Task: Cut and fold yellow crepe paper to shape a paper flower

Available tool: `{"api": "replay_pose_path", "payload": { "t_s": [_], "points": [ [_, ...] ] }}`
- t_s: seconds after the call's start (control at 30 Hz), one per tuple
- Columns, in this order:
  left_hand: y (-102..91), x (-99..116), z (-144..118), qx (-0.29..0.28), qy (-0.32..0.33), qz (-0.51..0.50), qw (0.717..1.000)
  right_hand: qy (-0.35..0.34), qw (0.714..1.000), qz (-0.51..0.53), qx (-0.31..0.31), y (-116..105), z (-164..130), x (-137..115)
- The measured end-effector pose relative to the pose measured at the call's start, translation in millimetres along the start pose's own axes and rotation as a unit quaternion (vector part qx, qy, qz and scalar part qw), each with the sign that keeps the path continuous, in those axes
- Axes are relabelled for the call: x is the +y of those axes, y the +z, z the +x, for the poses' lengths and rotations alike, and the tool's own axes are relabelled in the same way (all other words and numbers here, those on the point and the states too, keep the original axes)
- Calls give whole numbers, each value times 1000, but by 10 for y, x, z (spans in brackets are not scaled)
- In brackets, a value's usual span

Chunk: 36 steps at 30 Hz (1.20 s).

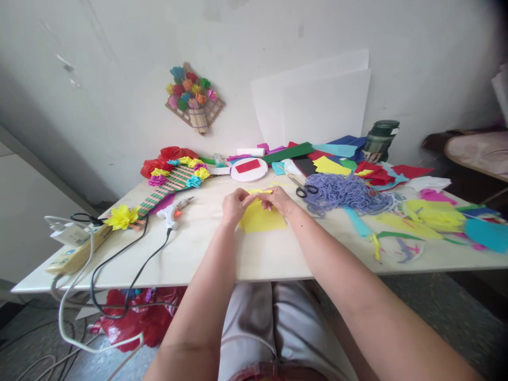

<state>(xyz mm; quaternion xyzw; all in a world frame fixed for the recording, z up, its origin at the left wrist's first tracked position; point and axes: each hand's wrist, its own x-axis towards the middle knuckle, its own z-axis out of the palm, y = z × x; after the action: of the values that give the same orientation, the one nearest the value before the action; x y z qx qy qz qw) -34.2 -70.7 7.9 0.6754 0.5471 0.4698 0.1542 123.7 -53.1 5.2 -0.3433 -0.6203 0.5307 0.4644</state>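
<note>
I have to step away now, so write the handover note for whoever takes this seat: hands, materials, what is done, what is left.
Left hand and right hand: both pinch the far edge of the yellow paper, which lies on the table.
Nearby: glue gun at left, scissors and purple yarn at right, red-and-white disc behind.
Done: the far edge looks rolled or folded into a narrow strip.
Left: the rest of the sheet is still flat.

Position: the head camera is sitting above the person's lap, at the table's (254, 259) near edge.
Direction: it is looking forward and down across the tabletop toward the wall (119, 63).
Nearness: it is staying close; both forearms are filling the lower frame.
</note>
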Motion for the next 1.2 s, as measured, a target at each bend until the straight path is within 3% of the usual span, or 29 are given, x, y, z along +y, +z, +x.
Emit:
{"api": "replay_pose_path", "payload": {
  "t_s": [0.2,0.4,0.67,1.2],
  "points": [
    [23,7,6,-54,-30,-68,996,30,997,29,-57,-10,9,5],
    [-30,37,-20,-118,-108,-162,974,-2,998,58,12,-69,26,7],
    [-44,-15,-25,-138,-152,-252,946,-28,997,55,55,-98,12,-45],
    [-70,-25,-30,-188,-153,-319,916,-73,994,-21,79,-102,16,-47]
  ]
}}
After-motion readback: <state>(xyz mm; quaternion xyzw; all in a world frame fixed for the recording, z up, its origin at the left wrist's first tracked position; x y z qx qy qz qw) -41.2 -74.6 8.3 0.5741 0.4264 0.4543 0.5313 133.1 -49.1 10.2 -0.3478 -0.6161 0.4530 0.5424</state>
